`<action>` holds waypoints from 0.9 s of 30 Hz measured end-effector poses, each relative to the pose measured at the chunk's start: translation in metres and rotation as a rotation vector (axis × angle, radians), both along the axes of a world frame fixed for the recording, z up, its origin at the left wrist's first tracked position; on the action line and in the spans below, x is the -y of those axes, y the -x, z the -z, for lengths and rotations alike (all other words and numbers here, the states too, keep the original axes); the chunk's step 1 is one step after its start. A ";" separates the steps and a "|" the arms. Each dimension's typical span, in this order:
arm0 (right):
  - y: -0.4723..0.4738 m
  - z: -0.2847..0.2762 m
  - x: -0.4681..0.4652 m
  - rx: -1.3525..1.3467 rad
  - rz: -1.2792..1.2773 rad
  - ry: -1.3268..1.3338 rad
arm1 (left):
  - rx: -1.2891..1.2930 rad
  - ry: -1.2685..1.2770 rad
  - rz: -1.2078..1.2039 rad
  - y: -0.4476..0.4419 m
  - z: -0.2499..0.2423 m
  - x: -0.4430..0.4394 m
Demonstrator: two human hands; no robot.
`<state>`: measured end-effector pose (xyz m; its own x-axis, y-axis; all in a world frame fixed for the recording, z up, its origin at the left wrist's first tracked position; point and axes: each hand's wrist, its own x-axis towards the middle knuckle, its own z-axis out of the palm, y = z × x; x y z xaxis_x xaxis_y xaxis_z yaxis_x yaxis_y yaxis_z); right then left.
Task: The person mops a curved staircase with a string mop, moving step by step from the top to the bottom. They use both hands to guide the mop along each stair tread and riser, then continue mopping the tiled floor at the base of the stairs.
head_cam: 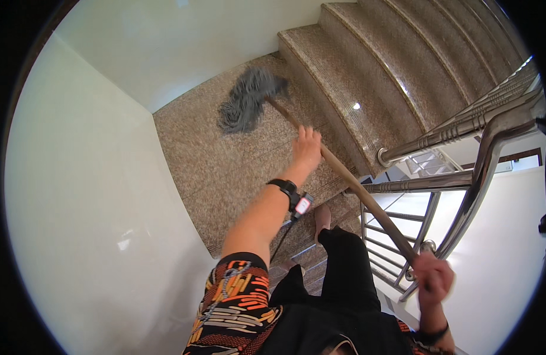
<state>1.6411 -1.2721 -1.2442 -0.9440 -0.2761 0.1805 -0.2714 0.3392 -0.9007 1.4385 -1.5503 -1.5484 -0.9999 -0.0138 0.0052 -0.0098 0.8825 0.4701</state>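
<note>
A string mop with a grey yarn head (pixel 250 98) rests on the speckled stone landing (pixel 237 173), its strands blurred. From the head, the wooden mop handle (pixel 364 195) slants down to the lower right. My left hand (pixel 307 144) wraps the handle partway up from the yarn. Near the handle's top end, my right hand (pixel 434 277) is closed around the wood, close to the stair railing. A black strap with a small device (pixel 295 197) and cable sits on my left wrist.
Stone steps (pixel 335 84) climb to the upper right. A metal railing (pixel 472 177) runs along the right side, near the handle. Pale glossy walls (pixel 91 177) bound the landing at left and back. My feet (pixel 322 217) stand on steps below it.
</note>
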 end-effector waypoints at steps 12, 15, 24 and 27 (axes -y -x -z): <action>0.025 0.032 -0.002 -0.078 0.079 -0.021 | -0.031 -0.046 0.304 0.035 -0.026 -0.028; -0.022 -0.023 -0.069 -0.497 0.197 -0.503 | -0.105 0.013 0.477 -0.001 -0.053 -0.116; -0.130 -0.164 -0.191 -0.265 0.603 0.301 | 0.100 -0.586 0.988 -0.112 -0.105 -0.272; -0.108 -0.140 -0.213 -0.155 0.375 0.466 | 0.082 -0.581 0.956 -0.097 -0.086 -0.261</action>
